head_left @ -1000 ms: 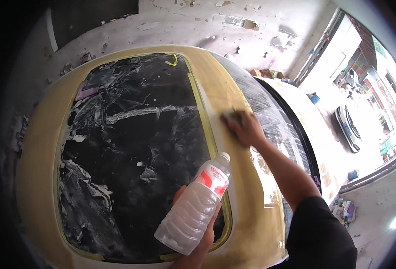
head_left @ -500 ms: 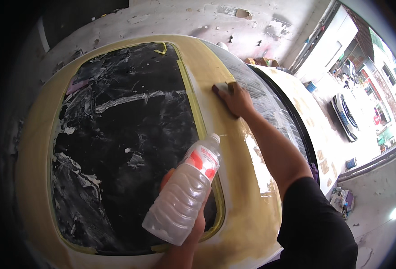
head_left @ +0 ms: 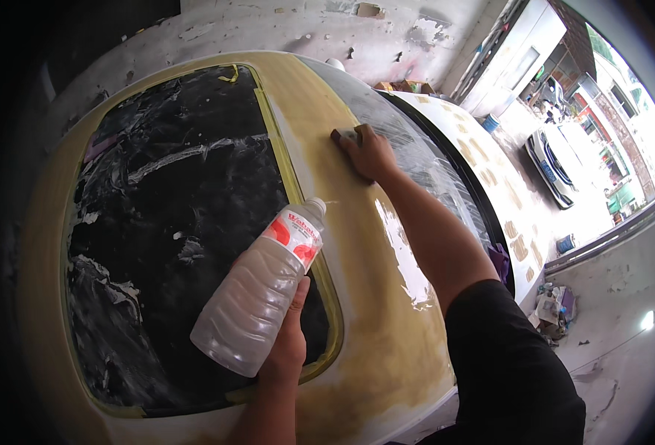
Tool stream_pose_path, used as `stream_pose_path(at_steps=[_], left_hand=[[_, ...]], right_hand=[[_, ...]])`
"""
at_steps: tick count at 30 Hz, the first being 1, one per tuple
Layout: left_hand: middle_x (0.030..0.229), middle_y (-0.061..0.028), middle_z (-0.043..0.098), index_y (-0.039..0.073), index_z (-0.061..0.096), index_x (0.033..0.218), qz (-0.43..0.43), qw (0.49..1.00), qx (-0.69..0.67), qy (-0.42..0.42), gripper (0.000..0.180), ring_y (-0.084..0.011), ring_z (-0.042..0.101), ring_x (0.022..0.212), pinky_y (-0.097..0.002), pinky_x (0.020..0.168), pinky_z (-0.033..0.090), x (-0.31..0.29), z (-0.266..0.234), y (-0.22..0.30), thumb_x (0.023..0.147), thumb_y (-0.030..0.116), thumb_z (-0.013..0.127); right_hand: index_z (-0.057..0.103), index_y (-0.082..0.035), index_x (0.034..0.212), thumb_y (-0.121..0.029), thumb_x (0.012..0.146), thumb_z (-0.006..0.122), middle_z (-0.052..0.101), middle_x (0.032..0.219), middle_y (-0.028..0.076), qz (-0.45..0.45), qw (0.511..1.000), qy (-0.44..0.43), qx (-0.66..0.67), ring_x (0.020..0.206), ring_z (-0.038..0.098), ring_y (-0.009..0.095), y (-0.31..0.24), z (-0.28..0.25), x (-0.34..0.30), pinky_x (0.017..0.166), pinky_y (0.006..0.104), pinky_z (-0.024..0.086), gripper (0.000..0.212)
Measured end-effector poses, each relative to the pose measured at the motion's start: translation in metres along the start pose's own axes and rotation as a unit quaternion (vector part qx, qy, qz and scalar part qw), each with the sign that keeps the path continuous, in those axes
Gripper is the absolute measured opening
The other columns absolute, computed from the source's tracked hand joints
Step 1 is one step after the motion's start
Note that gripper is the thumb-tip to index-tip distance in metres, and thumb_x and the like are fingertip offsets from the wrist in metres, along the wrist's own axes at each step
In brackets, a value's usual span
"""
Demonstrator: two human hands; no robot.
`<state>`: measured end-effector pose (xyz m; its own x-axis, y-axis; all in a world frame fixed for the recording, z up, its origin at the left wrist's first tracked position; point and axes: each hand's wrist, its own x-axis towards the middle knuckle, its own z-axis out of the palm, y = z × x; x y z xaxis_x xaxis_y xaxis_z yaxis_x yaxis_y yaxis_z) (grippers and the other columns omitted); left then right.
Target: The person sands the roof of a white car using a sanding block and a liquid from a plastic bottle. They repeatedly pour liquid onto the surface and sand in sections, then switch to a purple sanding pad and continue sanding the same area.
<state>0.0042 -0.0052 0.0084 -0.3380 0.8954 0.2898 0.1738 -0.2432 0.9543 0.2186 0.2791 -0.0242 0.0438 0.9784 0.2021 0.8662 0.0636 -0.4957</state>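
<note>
My left hand (head_left: 290,343) is wrapped round a clear plastic bottle (head_left: 249,300) with a red and white label. The bottle leans to the right, its neck uppermost, above the dark panel. Water-like liquid seems to be inside, though its level is unclear. On the yellowish-brown car roof (head_left: 309,100), my right hand (head_left: 376,156) presses down a dark sanding block (head_left: 336,136), mostly covered by the palm and fingers. A wet, shiny patch (head_left: 404,259) lies on the roof beside my right forearm.
A black, dusty roof panel (head_left: 194,174) is edged with yellow masking tape (head_left: 277,144). The whitened windshield (head_left: 402,144) and patchy hood (head_left: 483,159) lie to the right. Beyond the doorway stands a white car (head_left: 554,165). Scuffed walls surround the car.
The view has shifted, so the car and both hands appear further left. My right hand stays on the roof with the block; the bottle remains in my left hand, leaning much as before.
</note>
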Motion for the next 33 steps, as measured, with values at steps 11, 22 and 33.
stream_pose_path(at_steps=[11,22,33], left_hand=[[0.123,-0.0101,0.059,0.0,0.054,0.13,-0.021,0.995,-0.092,0.017,0.046,-0.0222,0.056,0.113,-0.0365,0.099,0.045,-0.001,0.005,0.003,0.092,0.015,0.075],[0.115,-0.0134,0.061,-0.002,0.054,0.128,0.01,1.0,-0.012,-0.002,0.05,-0.0272,0.058,0.107,-0.0389,0.093,0.048,0.001,0.0,-0.007,0.088,0.015,0.079],[0.125,-0.0194,0.056,-0.007,0.043,0.139,0.005,0.998,0.06,-0.01,0.072,-0.0327,0.056,0.115,-0.0413,0.098,0.046,-0.005,-0.002,-0.013,0.083,0.018,0.083]], right_hand=[[0.055,-0.004,0.131,-0.031,0.086,0.077,0.059,0.138,0.021,-0.135,0.99,-0.001,0.044,0.115,0.061,0.039,0.02,-0.079,-0.279,0.101,0.0466,0.049,0.057],[0.054,-0.005,0.13,-0.06,0.093,0.057,0.068,0.105,0.03,0.067,0.998,0.013,-0.01,0.106,0.065,0.047,0.008,0.01,0.042,0.091,0.0538,0.052,0.066],[0.054,-0.003,0.134,-0.053,0.093,0.061,0.065,0.119,0.027,0.033,0.999,-0.036,-0.003,0.117,0.059,0.043,0.016,-0.048,-0.124,0.102,0.0484,0.046,0.065]])
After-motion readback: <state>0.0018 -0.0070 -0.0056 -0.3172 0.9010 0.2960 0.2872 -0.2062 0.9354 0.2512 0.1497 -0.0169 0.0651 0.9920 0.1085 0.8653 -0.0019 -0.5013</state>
